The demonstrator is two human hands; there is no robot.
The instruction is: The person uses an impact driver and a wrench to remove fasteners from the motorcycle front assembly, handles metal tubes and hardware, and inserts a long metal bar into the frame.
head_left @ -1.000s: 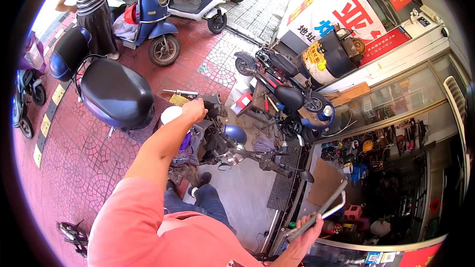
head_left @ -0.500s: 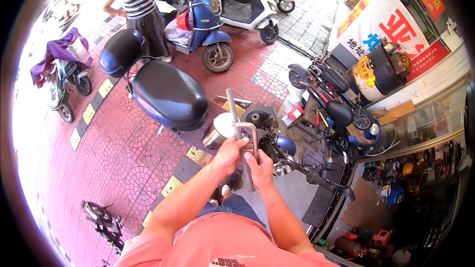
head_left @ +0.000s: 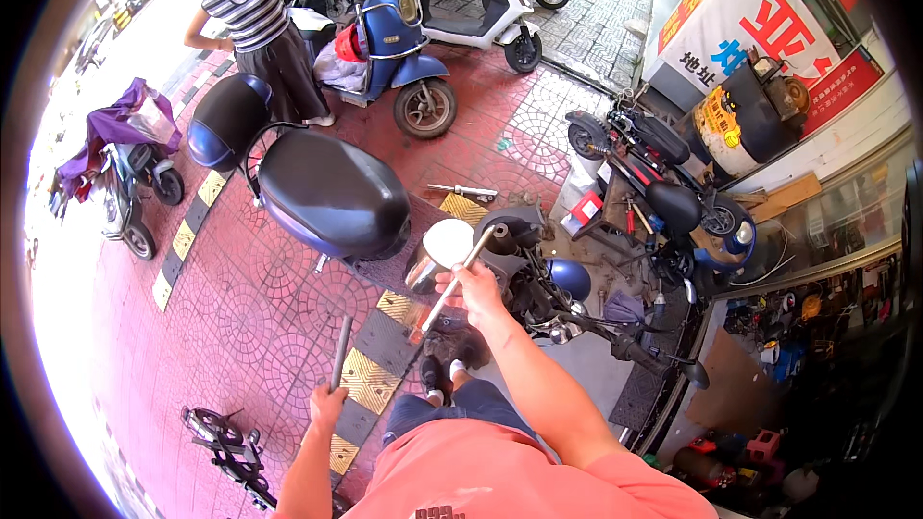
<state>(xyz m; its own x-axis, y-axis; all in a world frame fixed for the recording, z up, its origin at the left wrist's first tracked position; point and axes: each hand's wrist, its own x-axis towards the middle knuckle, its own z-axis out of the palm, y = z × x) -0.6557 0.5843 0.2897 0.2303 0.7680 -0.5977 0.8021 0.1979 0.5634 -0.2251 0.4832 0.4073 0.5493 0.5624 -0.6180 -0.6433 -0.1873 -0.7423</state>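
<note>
My right hand (head_left: 473, 285) grips a long silver metal rod (head_left: 450, 284) that slants from lower left up to a black round part (head_left: 511, 227) of a stripped-down scooter (head_left: 553, 288) in front of me. A white and silver round cover (head_left: 440, 248) sits just left of the rod. Low on the left, my left hand (head_left: 327, 406) holds a short dark tube (head_left: 339, 354) upright, apart from the scooter. My feet in dark shoes (head_left: 444, 370) stand beneath the rod.
A dark scooter with a black seat (head_left: 332, 194) stands close on the left. A person in a striped top (head_left: 256, 24) stands by a blue scooter (head_left: 402, 53). A small motorbike (head_left: 663, 178), loose tools (head_left: 463, 192), a yellow-black ramp (head_left: 363, 377) and a shop front (head_left: 827, 317) surround me.
Both hands were together on the rod in front of me. My left hand has dropped down and left with the dark tube; my right hand keeps the silver rod.
</note>
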